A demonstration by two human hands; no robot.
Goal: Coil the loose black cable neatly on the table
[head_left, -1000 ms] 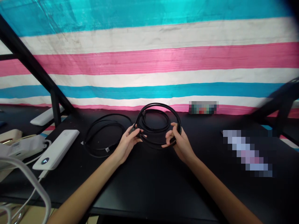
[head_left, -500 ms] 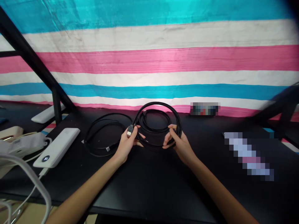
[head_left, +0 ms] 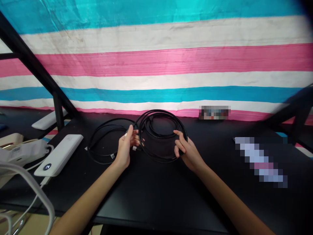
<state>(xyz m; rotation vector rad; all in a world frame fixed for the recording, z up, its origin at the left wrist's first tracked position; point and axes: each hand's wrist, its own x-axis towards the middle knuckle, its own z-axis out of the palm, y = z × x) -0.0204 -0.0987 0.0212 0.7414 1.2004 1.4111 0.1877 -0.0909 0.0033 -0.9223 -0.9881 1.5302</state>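
A coiled black cable (head_left: 182, 125) is held up between my two hands above the desk. My left hand (head_left: 125, 148) pinches its plug end between thumb and fingers, just left of the coil; the plug is mostly covered. My right hand (head_left: 187, 150) has its fingers curled round the right side of the coil. A silver plug tip (head_left: 134, 148) shows below my left fingers. Behind the held coil, a second coiled black cable (head_left: 161, 135) lies on the desk. A third loose black cable (head_left: 91, 140), with a silver plug, lies left of my left hand.
On the black desk (head_left: 146, 199), a white power bank (head_left: 60, 153) lies to the left, near a white adapter (head_left: 26, 151) and white cords. Another white block (head_left: 46, 120) is farther back. Pixelated items lie right and back right. Black metal bars slant at both sides before a striped sheet (head_left: 158, 62).
My left hand has moved left, drawing the plug end away from the coil. The coil hangs looser and a little lower. My right hand stays nearly in place on it.
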